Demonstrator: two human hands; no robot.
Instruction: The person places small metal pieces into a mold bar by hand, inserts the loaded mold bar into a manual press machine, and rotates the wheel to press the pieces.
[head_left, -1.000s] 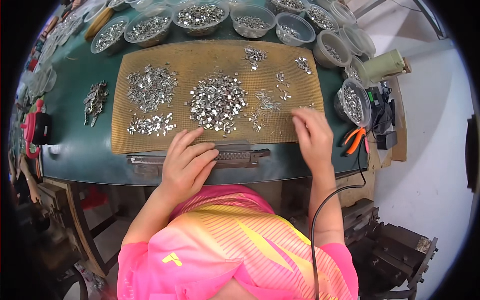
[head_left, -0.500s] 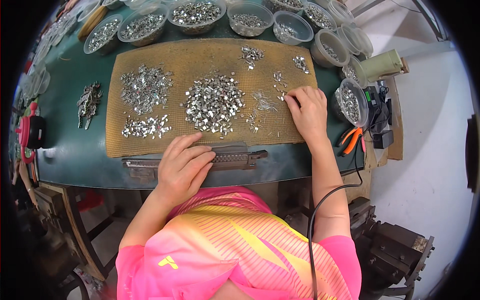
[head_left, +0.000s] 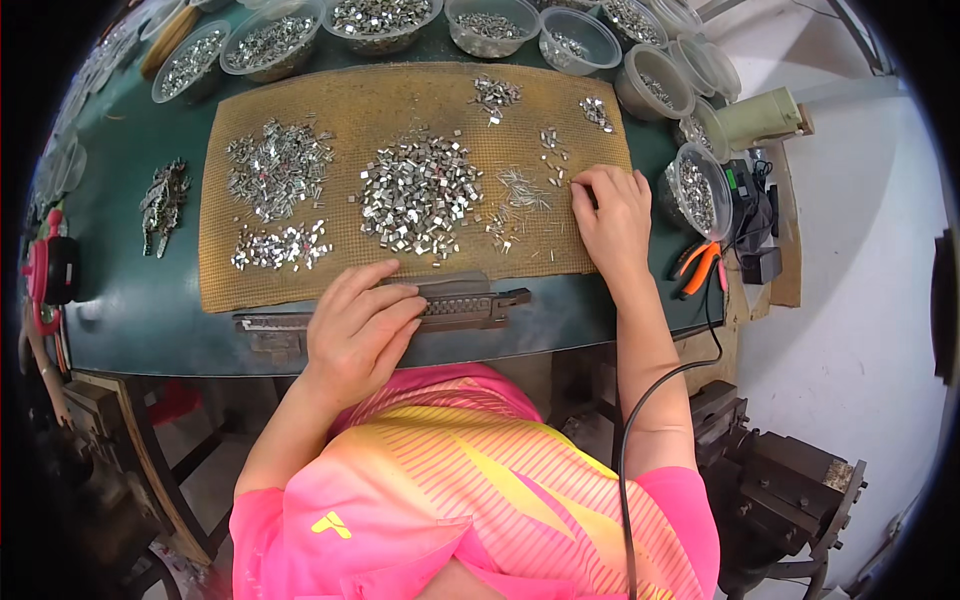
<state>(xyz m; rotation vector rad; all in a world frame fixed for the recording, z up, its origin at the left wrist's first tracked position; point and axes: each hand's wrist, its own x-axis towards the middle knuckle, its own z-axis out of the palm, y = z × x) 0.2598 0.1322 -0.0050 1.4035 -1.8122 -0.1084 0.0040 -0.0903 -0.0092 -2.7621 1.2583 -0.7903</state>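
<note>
My left hand [head_left: 360, 318] lies across a long dark metal fixture [head_left: 465, 308] with a toothed row, at the table's front edge. Its fingers are stretched out and slightly apart, covering part of the fixture. On the right side of the tan mat [head_left: 330, 292], my right hand [head_left: 615, 217] is curled with thumb and forefinger together. Whatever is between those fingertips is too small to make out. Just left of them are a few small metal pieces [head_left: 553, 145] and a scatter of thin pins [head_left: 522, 188]. A large pile of square metal pieces [head_left: 420, 192] covers the mat's middle.
More metal pieces [head_left: 278, 165] lie on the mat's left. A linked metal cluster [head_left: 164, 205] rests on the green table [head_left: 110, 330]. Clear tubs [head_left: 490, 42] of parts line the back and right. Orange-handled pliers [head_left: 700, 268] and a black cable [head_left: 660, 385] are at right.
The whole view has shifted slightly. My right hand has moved a little to the right, away from the small pieces. My left hand stays on the fixture.
</note>
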